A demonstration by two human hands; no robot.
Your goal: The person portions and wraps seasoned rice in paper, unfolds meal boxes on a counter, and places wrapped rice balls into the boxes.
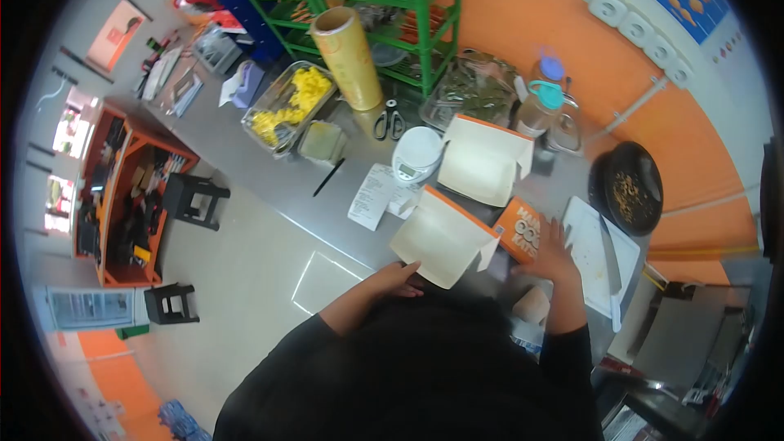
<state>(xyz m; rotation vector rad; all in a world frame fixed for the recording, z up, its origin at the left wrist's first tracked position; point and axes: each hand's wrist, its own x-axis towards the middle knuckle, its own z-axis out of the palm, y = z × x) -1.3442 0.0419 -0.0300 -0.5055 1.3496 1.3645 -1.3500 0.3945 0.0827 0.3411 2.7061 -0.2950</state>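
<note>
My left hand (398,279) is at the near corner of an open cardboard takeaway box (437,243), thumb over its edge and fingers along the outside. The box is cream inside with an orange rim, and nothing lies in it. My right hand (553,260) rests with spread fingers at the edge of an orange printed box (520,231) with white lettering. Behind these stands a second open takeaway box (482,167), also bare inside. A white digital scale (417,151) and a paper receipt (372,196) lie to the left.
A knife (610,253) lies on a white cutting board (581,237) at right, near a black pan (627,188) of browned bits. Further back are a tray of yellow food (290,106), a film roll (347,57), scissors (390,120), bottles (539,110) and a green rack (420,33).
</note>
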